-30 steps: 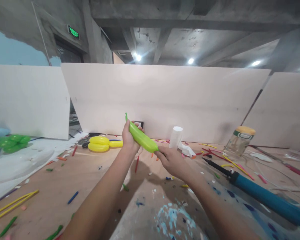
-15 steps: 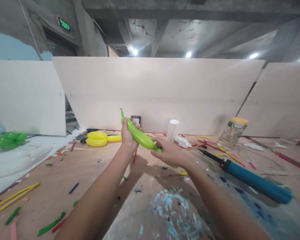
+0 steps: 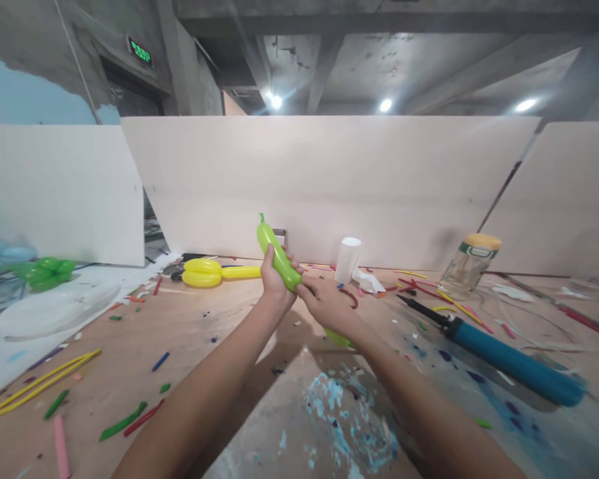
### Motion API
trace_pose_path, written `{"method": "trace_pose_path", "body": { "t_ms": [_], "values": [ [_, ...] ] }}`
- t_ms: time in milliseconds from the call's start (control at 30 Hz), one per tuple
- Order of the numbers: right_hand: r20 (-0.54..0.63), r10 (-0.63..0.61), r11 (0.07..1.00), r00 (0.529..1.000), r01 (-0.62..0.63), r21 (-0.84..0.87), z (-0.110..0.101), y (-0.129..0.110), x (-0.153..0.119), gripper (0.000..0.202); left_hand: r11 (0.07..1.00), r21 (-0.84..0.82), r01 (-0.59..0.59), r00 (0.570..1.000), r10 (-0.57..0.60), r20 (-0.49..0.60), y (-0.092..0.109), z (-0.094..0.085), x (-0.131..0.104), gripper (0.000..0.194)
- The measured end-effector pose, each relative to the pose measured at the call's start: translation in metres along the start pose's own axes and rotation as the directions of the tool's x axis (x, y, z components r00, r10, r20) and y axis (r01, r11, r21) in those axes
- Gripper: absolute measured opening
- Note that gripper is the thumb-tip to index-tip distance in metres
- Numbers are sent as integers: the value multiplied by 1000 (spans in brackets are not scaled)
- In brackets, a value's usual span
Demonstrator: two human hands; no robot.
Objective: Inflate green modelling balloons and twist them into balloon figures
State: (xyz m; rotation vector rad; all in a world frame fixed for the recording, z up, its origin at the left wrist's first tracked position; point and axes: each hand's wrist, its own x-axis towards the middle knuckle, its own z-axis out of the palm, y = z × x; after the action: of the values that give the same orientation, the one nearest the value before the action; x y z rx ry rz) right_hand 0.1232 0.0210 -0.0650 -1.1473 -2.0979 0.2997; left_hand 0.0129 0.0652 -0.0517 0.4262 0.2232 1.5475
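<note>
A lime-green inflated balloon (image 3: 274,249) slants upward above the table, its small knotted tail at the top. My left hand (image 3: 278,273) is wrapped round its lower half. At the balloon's bottom end, my right hand (image 3: 322,301) pinches it with fingers closed, right beside my left hand. Another light-green balloon part (image 3: 337,338) shows below my right wrist; whether it joins the held one is hidden. Behind my left forearm lies a yellow balloon shape (image 3: 202,273) with rounded lobes and a straight stem.
A blue hand pump (image 3: 514,359) and a yellow-lidded bottle (image 3: 472,263) are at the right. A white cylinder (image 3: 348,259) stands near the white board (image 3: 329,186). Green balloons (image 3: 47,273) lie far left. Balloon scraps and paint marks cover the table (image 3: 190,339).
The held balloon is now more upright, and my left hand sits nearer its lower end. My right hand has come closer to my left. The view has shifted slightly left.
</note>
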Motion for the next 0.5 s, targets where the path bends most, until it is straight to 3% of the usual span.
{"method": "trace_pose_path", "body": {
  "t_ms": [133,300,400,500],
  "values": [
    [48,41,999,998,-42,15,-7,-3,-1,27,1000,29,-1,1000,1,31,-3,-2,-2,21],
    [213,218,940,952,-263,215,-22,-7,-4,26,984,158,81,991,-97,95,-6,-4,-4,20],
    [248,286,931,926,-330,159,-27,-10,-6,25,966,229,119,984,-145,101,0,-3,-3,25],
    [230,259,960,938,-277,49,-25,-10,-7,27,981,190,30,997,-43,68,10,0,1,31]
  ]
}}
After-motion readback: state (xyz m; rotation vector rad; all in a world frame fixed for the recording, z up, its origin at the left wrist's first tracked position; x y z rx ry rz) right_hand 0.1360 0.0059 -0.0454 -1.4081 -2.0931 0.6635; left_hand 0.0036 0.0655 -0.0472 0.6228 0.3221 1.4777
